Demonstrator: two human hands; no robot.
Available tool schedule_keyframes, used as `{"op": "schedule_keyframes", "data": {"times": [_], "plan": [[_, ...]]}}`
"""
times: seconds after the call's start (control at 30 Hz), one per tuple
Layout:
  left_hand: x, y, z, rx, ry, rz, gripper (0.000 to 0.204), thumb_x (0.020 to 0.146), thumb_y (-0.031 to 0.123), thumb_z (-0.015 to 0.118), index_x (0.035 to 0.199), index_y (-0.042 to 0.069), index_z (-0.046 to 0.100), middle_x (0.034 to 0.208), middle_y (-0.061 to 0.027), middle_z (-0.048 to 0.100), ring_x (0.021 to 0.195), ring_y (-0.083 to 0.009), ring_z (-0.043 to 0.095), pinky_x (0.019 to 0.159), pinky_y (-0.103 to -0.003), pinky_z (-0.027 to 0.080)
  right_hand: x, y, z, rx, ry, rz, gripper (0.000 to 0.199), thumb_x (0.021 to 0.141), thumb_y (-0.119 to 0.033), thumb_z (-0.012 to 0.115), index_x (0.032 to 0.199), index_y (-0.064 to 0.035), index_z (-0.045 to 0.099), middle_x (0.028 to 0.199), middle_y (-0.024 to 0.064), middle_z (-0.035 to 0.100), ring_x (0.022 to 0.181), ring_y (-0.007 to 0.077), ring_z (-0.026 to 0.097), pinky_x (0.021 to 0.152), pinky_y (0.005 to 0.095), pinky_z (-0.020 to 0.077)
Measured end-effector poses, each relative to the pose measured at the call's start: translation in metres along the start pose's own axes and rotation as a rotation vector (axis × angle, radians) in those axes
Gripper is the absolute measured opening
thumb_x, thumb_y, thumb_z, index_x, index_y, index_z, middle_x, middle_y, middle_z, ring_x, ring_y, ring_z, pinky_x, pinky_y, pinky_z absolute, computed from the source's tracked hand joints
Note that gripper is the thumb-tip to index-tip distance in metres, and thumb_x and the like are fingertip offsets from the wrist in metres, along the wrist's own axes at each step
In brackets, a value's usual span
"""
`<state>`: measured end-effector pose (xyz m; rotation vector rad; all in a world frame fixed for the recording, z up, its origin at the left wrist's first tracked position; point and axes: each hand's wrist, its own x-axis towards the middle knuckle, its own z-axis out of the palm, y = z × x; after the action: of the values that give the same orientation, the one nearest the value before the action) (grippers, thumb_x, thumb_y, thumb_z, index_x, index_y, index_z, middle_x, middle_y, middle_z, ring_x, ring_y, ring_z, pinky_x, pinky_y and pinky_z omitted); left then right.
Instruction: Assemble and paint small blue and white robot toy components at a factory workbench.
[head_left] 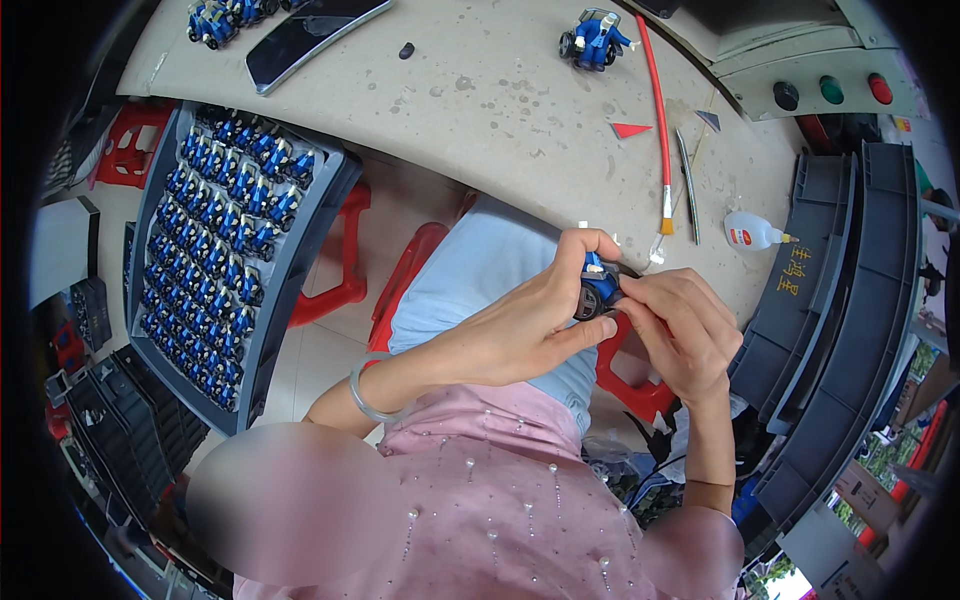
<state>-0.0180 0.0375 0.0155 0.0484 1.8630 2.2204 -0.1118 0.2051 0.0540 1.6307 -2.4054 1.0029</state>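
Just above my lap, at the table's near edge, my left hand (552, 312) grips a small blue toy figurine (600, 284) with a black wheel, thumb below and fingers above. My right hand (686, 328) is closed in a pinch against the figurine's right side; whatever lies between those fingertips is hidden. A similar seated figurine (597, 42) in blue with black wheels stands far off on the table. Beyond my hands lies a long red-handled brush (660, 120), bristles toward me, with a slim metal tool (688, 185) beside it.
At the left, a dark grey tray (258, 378) holds rows of blue figurines. On the table (480, 130) are a phone (310, 40), more figurines (212, 22), a red triangular piece (631, 130) and a small squeeze bottle (752, 232). Grey trays (815, 290) stand at the right; red stools (345, 265) are below.
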Motion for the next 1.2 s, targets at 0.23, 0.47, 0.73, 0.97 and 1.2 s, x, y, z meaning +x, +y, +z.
{"op": "schedule_keyframes", "data": {"times": [0.23,0.47,0.73,0.97,1.2], "plan": [[0.001,-0.003,0.001,0.101,-0.041,0.089,0.049,0.091,0.007,0.056,0.126,0.001,0.022,0.096,-0.0112,0.048,0.083,-0.0167,0.050,0.077,-0.031,0.042,-0.002,0.004,-0.006,0.033,-0.036,-0.082,0.025,0.062,0.005,0.078,0.085,0.0057,0.067,0.072,0.0111,0.062,0.061,0.0235,0.062,0.052,0.0296,0.0501],[-0.002,0.005,0.003,0.104,-0.070,0.055,0.043,0.091,0.008,0.056,0.121,0.000,0.025,0.096,-0.0219,0.049,0.086,-0.0399,0.057,0.077,-0.041,0.044,0.001,0.004,-0.012,0.139,-0.051,-0.132,0.026,0.060,0.006,0.077,0.084,0.0080,0.066,0.068,0.0119,0.060,0.058,0.0229,0.060,0.050,0.0297,0.0494],[0.001,0.002,0.003,-0.004,-0.070,0.042,0.042,0.092,0.009,0.057,0.120,0.002,0.026,0.096,-0.0179,0.047,0.082,-0.0281,0.055,0.075,-0.037,0.043,0.003,0.001,-0.013,0.140,-0.070,-0.083,0.025,0.061,0.007,0.077,0.083,0.0083,0.066,0.068,0.0123,0.060,0.058,0.0228,0.060,0.049,0.0300,0.0490],[0.011,-0.037,0.005,-0.140,-0.010,0.310,0.047,0.090,0.024,0.063,0.119,0.005,0.032,0.101,-0.0075,0.043,0.084,-0.0143,0.047,0.073,-0.028,0.040,0.006,-0.009,-0.006,0.083,0.002,-0.060,0.023,0.062,0.006,0.076,0.082,0.0075,0.065,0.070,0.0129,0.061,0.060,0.0233,0.061,0.052,0.0307,0.0495],[0.013,-0.044,-0.006,-0.678,0.019,0.391,0.055,0.095,0.062,0.031,0.115,0.011,0.035,0.098,-0.0170,0.054,0.072,-0.0120,0.043,0.066,-0.024,0.036,-0.037,0.030,-0.003,-0.148,0.861,0.453,0.043,0.086,-0.004,0.065,0.124,0.0064,0.047,0.110,0.0131,0.054,0.094,0.0187,0.053,0.085,0.0302,0.0438]]}}
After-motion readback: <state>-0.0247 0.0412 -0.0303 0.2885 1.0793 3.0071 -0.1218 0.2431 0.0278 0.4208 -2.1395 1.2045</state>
